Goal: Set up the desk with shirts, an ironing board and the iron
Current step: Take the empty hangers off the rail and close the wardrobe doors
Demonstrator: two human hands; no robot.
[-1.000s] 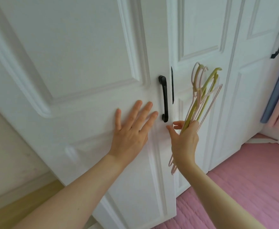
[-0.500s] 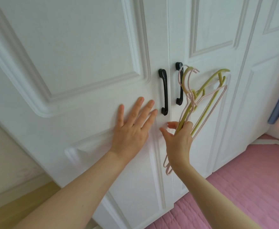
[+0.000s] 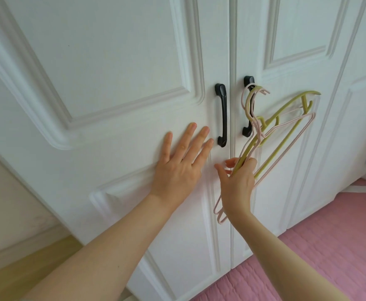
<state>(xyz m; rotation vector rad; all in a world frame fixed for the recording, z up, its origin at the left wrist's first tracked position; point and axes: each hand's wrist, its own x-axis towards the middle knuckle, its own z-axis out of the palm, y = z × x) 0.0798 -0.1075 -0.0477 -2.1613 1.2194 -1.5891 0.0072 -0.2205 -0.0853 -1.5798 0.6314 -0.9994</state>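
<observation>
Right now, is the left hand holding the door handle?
No, the left hand lies flat on the door, beside the handle.

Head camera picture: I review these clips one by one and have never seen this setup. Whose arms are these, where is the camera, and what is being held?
There is no machine here. A person wears one wide-angle camera on the head, looking forward and down, so both arms reach into view from below. The left hand lies flat with straight fingers on the left wardrobe door, beside its black handle. The right hand grips a bunch of hangers, some green, some pale pink, held up in front of the right door and partly covering its handle. A pink quilted cover lies lower right. No shirts, ironing board or iron show.
</observation>
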